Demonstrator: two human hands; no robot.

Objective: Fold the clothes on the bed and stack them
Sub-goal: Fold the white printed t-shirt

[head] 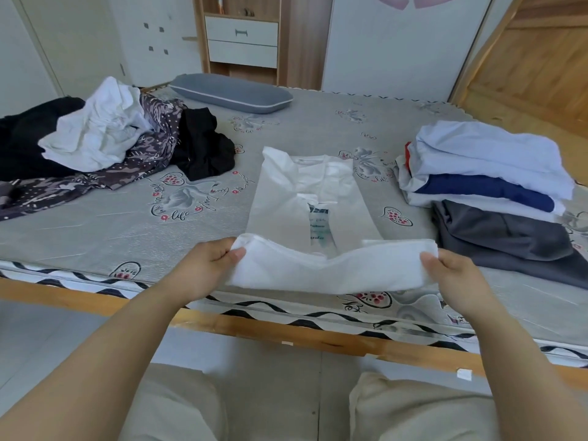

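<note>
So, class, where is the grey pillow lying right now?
In the head view, the grey pillow lies at the bed's far edge, left of centre, just beyond the unfolded clothes pile.

A white shirt (305, 198) lies flat on the bed (127, 230), its sides folded in; the left hand (203, 265) and right hand (455, 275) each pinch a corner of its near hem, lifted off the bed; an unfolded heap of clothes (95, 138) lies far left; a folded stack (486, 183) sits at the right; a grey pillow (232, 93) lies behind.
</note>
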